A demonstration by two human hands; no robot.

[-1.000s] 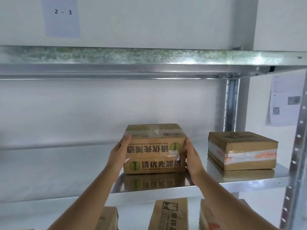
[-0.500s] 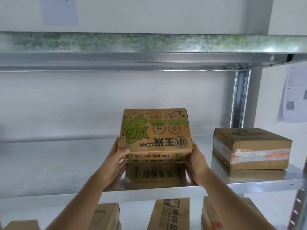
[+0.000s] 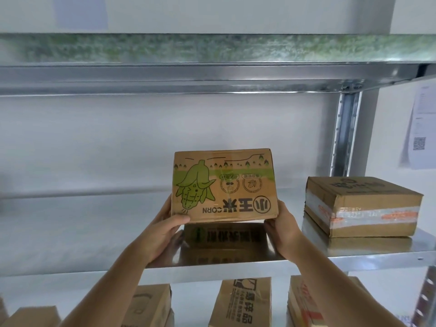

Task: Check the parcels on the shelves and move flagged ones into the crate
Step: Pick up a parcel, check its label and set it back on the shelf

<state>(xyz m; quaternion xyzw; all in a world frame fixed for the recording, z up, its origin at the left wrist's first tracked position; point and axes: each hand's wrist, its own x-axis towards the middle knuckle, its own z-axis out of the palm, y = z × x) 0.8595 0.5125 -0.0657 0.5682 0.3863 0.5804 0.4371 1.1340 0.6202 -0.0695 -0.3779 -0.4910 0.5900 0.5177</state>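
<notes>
Corn box (image 3: 224, 185) is tipped up on the middle shelf (image 3: 354, 263), big printed face toward the person, print upside down: green corn cartoon at left, "CORN" and large characters reading inverted along the lower edge. Its bottom edge sits at or just above the shelf metal; can't tell if it touches. Its reflection shows in the shiny shelf surface right below.

Left hand (image 3: 162, 234) grasps the box's lower left corner, thumb curled over the front face, fingers behind and out of sight. Right hand (image 3: 282, 232) clasps the lower right corner, palm against the side, fingers wrapped under and behind the box. Both forearms come up from the bottom of the view.

Taped parcel (image 3: 361, 206) lies flat on the same shelf to the right, well apart from the corn box, with clear and orange tape round its side. Behind it stands the steel upright (image 3: 345, 135), bolted to the upper shelf beam (image 3: 212, 76).

Lower tier, partly cut off: brown parcel (image 3: 243, 303) with black print stands under the held box, another (image 3: 151, 305) to its left, a third (image 3: 304, 303) with red marking to its right, a fourth (image 3: 30, 317) at far left.

Paper sheet (image 3: 421, 128) with a QR code hangs on the wall at far right. Pale label (image 3: 81, 13) on the wall top left, text unreadable.
</notes>
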